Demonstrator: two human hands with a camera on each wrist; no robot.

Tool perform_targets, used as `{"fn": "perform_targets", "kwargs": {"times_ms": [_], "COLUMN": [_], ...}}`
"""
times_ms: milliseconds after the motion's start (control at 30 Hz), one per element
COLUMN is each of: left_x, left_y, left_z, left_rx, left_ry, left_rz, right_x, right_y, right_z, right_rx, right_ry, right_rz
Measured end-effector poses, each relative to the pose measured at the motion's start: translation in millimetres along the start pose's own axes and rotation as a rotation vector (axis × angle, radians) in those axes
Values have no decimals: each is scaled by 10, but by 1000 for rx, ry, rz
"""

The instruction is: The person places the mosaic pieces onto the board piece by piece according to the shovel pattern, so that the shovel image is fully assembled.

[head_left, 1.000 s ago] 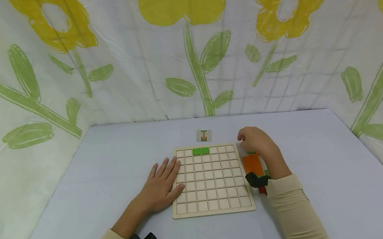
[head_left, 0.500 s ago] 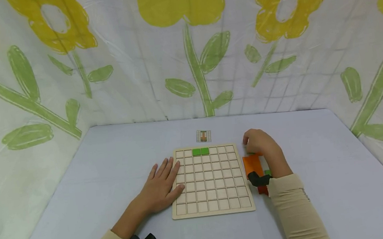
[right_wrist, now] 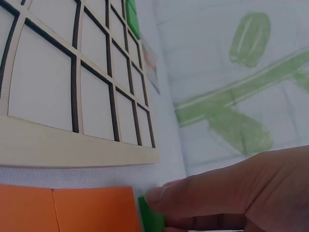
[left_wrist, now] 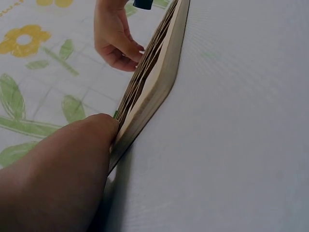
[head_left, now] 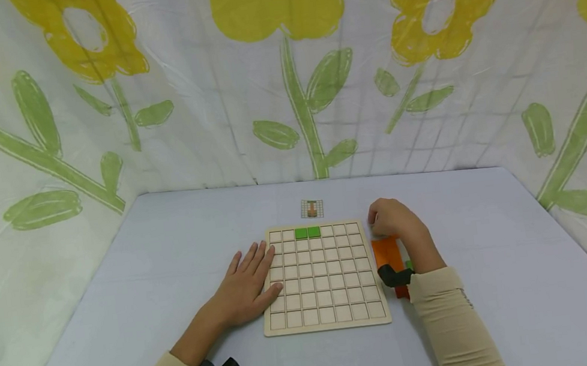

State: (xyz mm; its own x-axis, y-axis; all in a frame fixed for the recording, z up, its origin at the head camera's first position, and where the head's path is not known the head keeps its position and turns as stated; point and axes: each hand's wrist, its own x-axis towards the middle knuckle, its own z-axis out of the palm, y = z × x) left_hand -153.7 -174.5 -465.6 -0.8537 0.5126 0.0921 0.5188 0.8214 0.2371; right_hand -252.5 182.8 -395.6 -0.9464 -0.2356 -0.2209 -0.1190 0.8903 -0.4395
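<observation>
Smooth wooden grid board (head_left: 327, 326), matt cloth backdrop (head_left: 207, 96), smooth orange tiles (right_wrist: 94, 210)

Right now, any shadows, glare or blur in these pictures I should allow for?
Head: fairly even light, no strong glare, a soft shadow beside the right sleeve; left wrist: dimmer, the left hand darkly shaded and the wooden grid board steeply foreshortened; right wrist: muted light, little fine detail on the green tile, partly hidden by the right hand.
</observation>
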Motion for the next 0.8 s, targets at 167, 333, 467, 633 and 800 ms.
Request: {"fn": "perform_targets", "kwargs": {"times_ms": [167,333,467,633,800], "left_x": [3,2,-3,-9,-13], "left_y": [15,27,25,16,15], "left_z": [-22,-48,-57,-50,-35], "left_rx": [-9,-14,-13,-4,-3], "left_ry": [-18,-28,-28,-26,-21], "left_rz": [1,6,10,12,11], "right_x": [31,37,34,25,23], "right_y": [8,6,0,-17,-17], "right_z": [35,48,49,55,63], "right_rx": [-22,-7,-6,-13,-36], "right_ry": [33,33,26,43,54], "right_rz": [-9,-8,-9,-23,-45]}}
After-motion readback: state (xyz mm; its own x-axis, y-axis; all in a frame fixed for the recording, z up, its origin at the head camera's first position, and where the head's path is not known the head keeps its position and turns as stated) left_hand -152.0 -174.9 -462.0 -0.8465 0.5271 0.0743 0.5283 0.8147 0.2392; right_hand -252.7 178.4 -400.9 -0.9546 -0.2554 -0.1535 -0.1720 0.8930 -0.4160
